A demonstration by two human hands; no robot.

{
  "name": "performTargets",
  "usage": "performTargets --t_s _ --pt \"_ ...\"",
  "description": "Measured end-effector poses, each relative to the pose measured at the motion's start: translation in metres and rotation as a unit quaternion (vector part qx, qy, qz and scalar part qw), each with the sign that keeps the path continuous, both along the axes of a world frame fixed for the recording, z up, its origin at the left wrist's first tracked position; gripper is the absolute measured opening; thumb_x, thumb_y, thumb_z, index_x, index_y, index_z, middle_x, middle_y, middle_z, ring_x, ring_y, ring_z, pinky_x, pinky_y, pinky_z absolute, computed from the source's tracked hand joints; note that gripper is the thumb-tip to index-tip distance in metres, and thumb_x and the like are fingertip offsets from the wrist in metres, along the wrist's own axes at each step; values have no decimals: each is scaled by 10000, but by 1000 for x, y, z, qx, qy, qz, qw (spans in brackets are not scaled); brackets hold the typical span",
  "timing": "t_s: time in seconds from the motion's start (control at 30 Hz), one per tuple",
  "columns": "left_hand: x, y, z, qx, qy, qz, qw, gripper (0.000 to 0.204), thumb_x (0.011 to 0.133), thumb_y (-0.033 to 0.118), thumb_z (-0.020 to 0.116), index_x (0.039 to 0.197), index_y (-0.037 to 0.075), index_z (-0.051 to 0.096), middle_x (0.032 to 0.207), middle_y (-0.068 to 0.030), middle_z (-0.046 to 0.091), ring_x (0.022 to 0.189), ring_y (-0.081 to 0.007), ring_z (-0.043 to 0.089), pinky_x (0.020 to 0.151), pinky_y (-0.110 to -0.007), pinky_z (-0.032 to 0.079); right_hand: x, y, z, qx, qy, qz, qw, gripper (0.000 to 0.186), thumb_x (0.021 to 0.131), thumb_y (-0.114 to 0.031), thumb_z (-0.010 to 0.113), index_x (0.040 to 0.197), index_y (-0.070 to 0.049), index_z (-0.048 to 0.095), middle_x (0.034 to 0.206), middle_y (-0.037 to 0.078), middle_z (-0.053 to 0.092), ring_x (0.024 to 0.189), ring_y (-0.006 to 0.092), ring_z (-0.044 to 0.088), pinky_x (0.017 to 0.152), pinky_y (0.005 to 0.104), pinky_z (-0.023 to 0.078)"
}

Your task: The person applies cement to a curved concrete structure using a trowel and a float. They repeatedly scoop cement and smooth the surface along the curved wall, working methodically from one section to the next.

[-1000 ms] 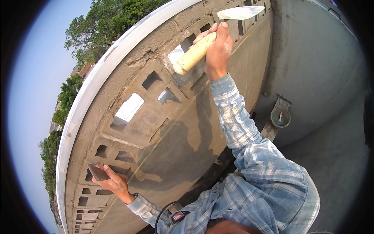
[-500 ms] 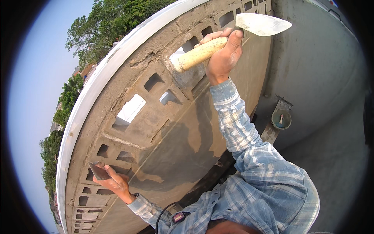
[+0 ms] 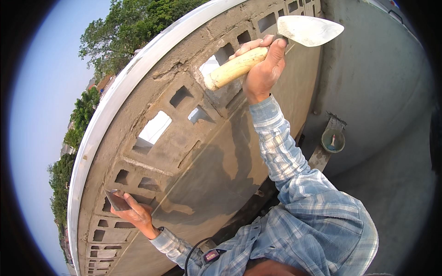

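Note:
My right hand (image 3: pixel 264 76) is wrapped round the thick wooden handle of a pointing trowel (image 3: pixel 309 31), raised in front of the wall's upper blocks. Its pale, leaf-shaped blade points right, apart from the wall. Lower left, my left hand (image 3: pixel 137 217) grips a small, flat, dark metal blade (image 3: pixel 118 201) between thumb and fingers. That blade lies at or close to an opening in the wall; I cannot tell whether it touches. The pierced ventilation blocks (image 3: pixel 172 133) have square and oblong holes, with rough mortar around them.
A pale coping or rail (image 3: pixel 96 122) curves along the wall's top. Below the blocks runs a smooth plastered wall (image 3: pixel 216 184) with shadows on it. Right, a small bucket (image 3: pixel 340 143) holding a brush stands on a plank (image 3: pixel 319 157) beside a grey wall (image 3: pixel 377 92).
The trowel has tilted slightly, its blade now showing a broader face and the handle's end a little lower. My left hand and its metal blade are nearly still.

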State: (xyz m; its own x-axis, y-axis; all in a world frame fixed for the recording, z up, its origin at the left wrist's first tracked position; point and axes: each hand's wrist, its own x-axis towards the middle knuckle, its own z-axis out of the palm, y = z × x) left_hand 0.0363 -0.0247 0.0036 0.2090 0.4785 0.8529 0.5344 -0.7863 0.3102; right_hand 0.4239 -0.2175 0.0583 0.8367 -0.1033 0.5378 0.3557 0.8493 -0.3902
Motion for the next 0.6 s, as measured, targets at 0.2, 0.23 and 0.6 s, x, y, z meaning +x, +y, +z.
performTargets --t_s 0.2,0.23,0.6 --pt "1 -1 4 25 28 12 999 515 985 341 533 1278 -75 451 1111 -183 419 1059 -318 437 943 -427 341 18 1 -9 40 76 106 991 452 1034 -501 330 906 -80 432 624 125 585 537 218 601 513 375 540" --pt "1 -1 3 20 20 9 1000 513 986 346 529 1273 -73 453 1105 -186 422 1055 -319 435 940 -427 338 24 -5 -8 18 58 81 995 441 1033 -497 335 916 -82 426 636 130 583 530 230 600 509 381 537" --pt "5 0 3 12 -19 -21 1000 507 977 369 519 1220 -73 466 1055 -183 442 1000 -321 430 902 -429 325 41 4 -19 -104 51 98 988 450 1012 -540 375 949 -98 433 664 130 600 561 234 622 537 388 559"
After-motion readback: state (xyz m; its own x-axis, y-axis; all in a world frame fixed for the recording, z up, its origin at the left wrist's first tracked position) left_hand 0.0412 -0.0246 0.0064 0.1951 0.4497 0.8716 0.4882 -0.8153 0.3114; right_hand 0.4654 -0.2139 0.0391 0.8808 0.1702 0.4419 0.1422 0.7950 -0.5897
